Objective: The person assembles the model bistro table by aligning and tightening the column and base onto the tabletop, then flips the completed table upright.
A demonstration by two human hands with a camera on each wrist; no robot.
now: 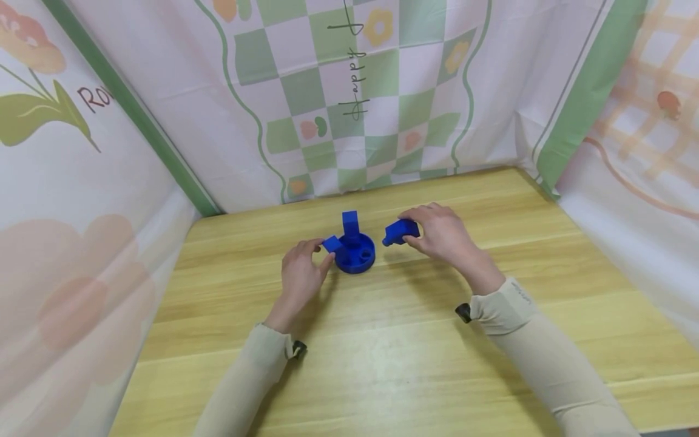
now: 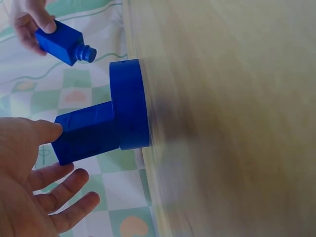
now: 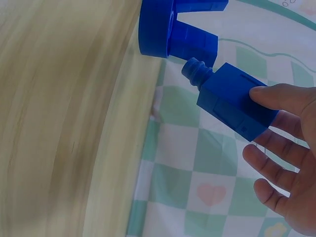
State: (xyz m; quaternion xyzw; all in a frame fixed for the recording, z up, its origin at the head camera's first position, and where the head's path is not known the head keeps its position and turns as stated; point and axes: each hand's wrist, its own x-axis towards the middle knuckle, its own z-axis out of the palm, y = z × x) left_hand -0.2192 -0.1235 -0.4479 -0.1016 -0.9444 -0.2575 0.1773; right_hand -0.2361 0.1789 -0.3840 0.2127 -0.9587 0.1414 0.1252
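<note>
Blue all over, the dish [image 1: 355, 267] sits on the wooden table [image 1: 382, 364] toward its far edge, with a round hole [image 1: 366, 254] showing in its floor. The left hand [image 1: 301, 270] pinches the left block [image 1: 332, 244] narrowly between thumb [image 2: 49, 132] and forefinger [image 2: 52, 175], its other fingers spread loosely off it. That block's foot is in the dish, though whether it stands quite straight I cannot tell. Beside it, the rear block [image 1: 351, 223] rises from the dish's far side. Over to the right, the right hand [image 1: 441, 230] grips the right block [image 1: 401, 232] between thumb and fingers, held above the table and apart from the dish, tilted so that its ridged neck [image 3: 196, 72] points toward the dish. Pale sleeves [image 1: 551, 364] cover both arms, and a checkered cloth [image 1: 349, 152] hangs beyond the table.
</note>
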